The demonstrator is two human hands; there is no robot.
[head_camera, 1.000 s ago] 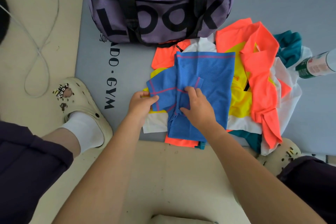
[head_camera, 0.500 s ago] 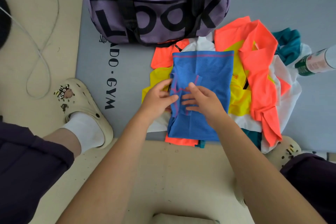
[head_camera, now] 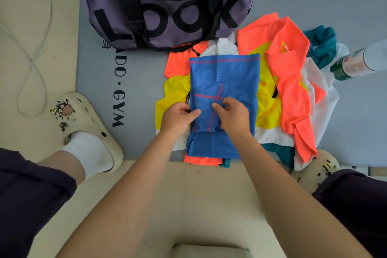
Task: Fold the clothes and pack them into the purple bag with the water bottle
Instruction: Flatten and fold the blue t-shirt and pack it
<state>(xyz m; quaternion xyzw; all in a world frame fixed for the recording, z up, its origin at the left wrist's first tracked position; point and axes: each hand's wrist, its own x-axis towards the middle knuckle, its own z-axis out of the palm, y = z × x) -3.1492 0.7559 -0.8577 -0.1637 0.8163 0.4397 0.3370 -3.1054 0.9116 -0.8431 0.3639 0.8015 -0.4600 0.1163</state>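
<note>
So the left sleeve is now lying tucked across the blue mesh shirt [head_camera: 236, 73], both hands pinching it: left hand [head_camera: 178, 116] at the edge, right hand [head_camera: 231, 114] mid-panel. Shirt's sitting on the clothes pile [head_camera: 293, 90] just below the purple bag [head_camera: 167, 4]; halving it is probably next.

Left hand [head_camera: 178, 116]: forearm bare, reaching forward, fingers curled, thumb pinching the blue cloth's left edge. Right hand [head_camera: 232, 114]: forearm bare, alongside and near the left, fingers bent, gripping the folded blue flap.
</note>
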